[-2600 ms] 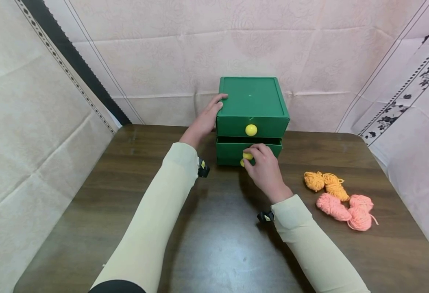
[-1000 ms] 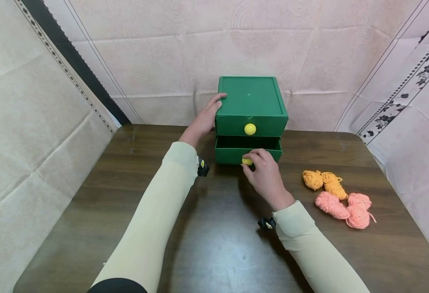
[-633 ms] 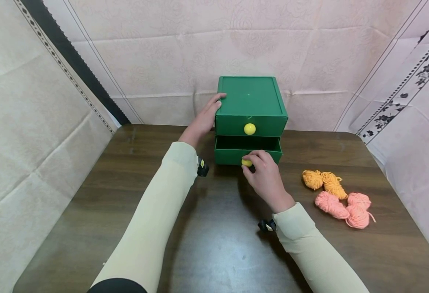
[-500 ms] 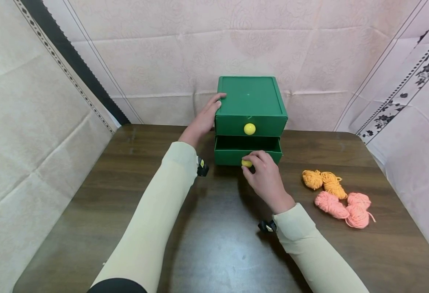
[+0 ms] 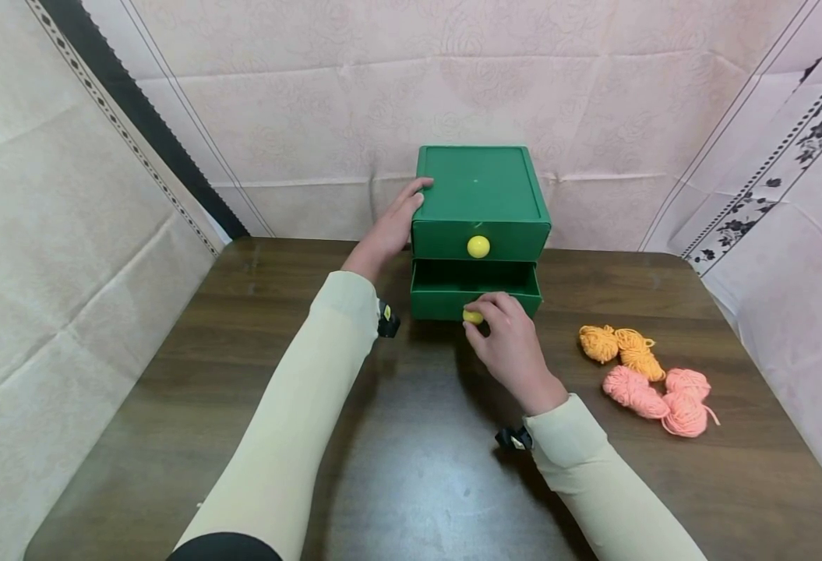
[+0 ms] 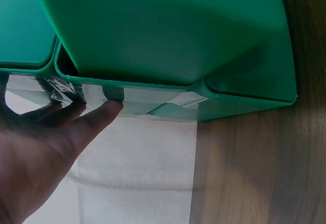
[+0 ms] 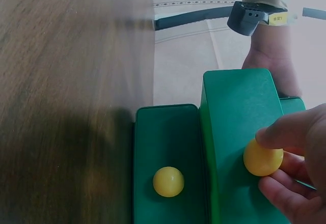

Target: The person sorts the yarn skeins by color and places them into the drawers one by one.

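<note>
A green drawer cabinet point(image 5: 481, 187) with yellow round knobs stands at the table's far edge. Its middle drawer point(image 5: 432, 304) is pulled partway out, and the part of its inside that shows is bare. My right hand point(image 5: 512, 339) pinches this drawer's yellow knob point(image 7: 263, 157) between thumb and fingers. My left hand point(image 5: 393, 226) rests against the cabinet's left side, its fingertips at the top edge; in the left wrist view its fingers lie along the cabinet's taped side. The top drawer with its knob point(image 5: 478, 247) is closed, as is the bottom drawer point(image 7: 165, 142), hidden in the head view.
On the brown wooden table point(image 5: 411, 483), right of the cabinet, lie orange yarn skeins point(image 5: 621, 351) and pink yarn skeins point(image 5: 663, 401). A pale patterned cloth point(image 5: 312, 117) hangs behind the cabinet and along both sides.
The middle drawer has slid out toward me, its gap growing wider, with my right hand moving back on its knob. My left hand stays on the cabinet's side.
</note>
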Action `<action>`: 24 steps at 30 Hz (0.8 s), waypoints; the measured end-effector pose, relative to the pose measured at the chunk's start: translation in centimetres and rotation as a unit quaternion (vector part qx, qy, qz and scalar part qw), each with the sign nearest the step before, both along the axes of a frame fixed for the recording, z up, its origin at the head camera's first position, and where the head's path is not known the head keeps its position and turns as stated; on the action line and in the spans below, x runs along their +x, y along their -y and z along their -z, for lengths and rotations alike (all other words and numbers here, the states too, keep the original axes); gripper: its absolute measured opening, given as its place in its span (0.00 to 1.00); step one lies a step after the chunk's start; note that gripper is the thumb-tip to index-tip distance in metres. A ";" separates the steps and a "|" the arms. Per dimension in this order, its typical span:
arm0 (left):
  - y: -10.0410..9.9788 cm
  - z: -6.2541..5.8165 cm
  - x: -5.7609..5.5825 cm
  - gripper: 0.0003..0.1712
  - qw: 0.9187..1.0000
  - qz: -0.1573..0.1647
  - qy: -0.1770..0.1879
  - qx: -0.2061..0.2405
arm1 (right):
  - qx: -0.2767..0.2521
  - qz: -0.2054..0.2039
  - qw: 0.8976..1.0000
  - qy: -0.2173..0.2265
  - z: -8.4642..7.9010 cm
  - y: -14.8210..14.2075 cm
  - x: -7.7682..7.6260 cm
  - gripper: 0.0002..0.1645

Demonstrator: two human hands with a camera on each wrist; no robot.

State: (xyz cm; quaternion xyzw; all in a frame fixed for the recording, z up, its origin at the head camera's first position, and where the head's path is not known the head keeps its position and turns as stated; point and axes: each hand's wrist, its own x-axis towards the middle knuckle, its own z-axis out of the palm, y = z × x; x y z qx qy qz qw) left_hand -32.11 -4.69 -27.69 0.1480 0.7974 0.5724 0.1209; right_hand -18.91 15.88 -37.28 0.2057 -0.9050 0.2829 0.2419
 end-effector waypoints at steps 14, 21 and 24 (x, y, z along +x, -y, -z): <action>0.0 0.1 -0.1 0.26 1.000 0.001 0.002 0.009 | -0.004 -0.005 1.000 -0.006 0.0 0.0 0.4 0.11; 0.0 0.1 -0.1 0.26 1.000 0.000 0.003 0.014 | -0.010 -0.005 1.000 -0.021 -0.2 0.0 0.5 0.11; 0.0 0.6 -0.6 0.26 1.000 -0.001 -0.003 0.018 | -0.012 -0.005 0.999 -0.037 -0.3 -0.1 0.6 0.11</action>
